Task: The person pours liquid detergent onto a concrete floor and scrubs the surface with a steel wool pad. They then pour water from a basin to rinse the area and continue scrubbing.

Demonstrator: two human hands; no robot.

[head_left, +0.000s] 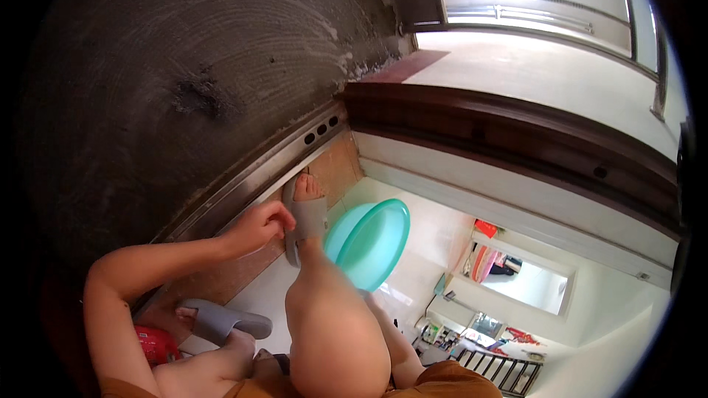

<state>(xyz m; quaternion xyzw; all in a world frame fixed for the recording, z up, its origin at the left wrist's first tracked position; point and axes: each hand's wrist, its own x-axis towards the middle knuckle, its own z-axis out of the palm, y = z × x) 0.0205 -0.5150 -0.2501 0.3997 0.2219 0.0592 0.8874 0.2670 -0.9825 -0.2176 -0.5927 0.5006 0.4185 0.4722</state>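
Observation:
My left hand (259, 228) is in front of my body, beside the grey slipper (311, 215) on one foot. Its fingers are curled in, and nothing shows between them. Past my raised knee, my right arm reaches a turquoise plastic basin (404, 230). The basin is tipped, its opening turned to the right, and I see no contents in it. My right hand (371, 301) is at the basin's lower rim, its fingers mostly hidden. A second grey slipper (221, 322) is on my other foot, at lower left.
Wet-looking grey cement floor (221, 44) spreads at upper left, bounded by a metal door sill (258, 169). A dark wooden door frame (516, 125) crosses the right. A red object (156, 345) stands at lower left. A cluttered room with a mirror (542, 284) shows at lower right.

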